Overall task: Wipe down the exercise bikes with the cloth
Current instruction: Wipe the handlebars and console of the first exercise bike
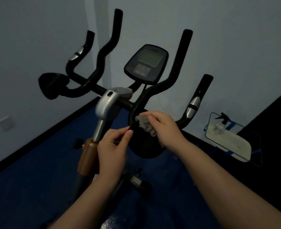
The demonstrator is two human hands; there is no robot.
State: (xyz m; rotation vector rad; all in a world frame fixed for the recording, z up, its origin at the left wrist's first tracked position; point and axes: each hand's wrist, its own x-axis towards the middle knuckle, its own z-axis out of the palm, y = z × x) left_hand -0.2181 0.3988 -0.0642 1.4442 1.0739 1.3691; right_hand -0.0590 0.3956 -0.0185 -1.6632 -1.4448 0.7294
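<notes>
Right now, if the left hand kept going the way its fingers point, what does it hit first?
Probably the black elbow pad on the handlebar: the left hand already pinches its near edge, beside the grey cloth under the right hand. Depth is unclear.

Head cam only: looks fwd and down, close over exercise bike (113, 103) handlebars

Dim, bluish light fills the room. Pale plain walls (219, 30) span ten to two o'clock, meeting in a corner near twelve. A dark baseboard strip (37, 138) runs along their foot. Deep blue carpet floor (29, 187) covers seven to five o'clock. A small pale wall plate (4, 123) sits at nine o'clock.
</notes>
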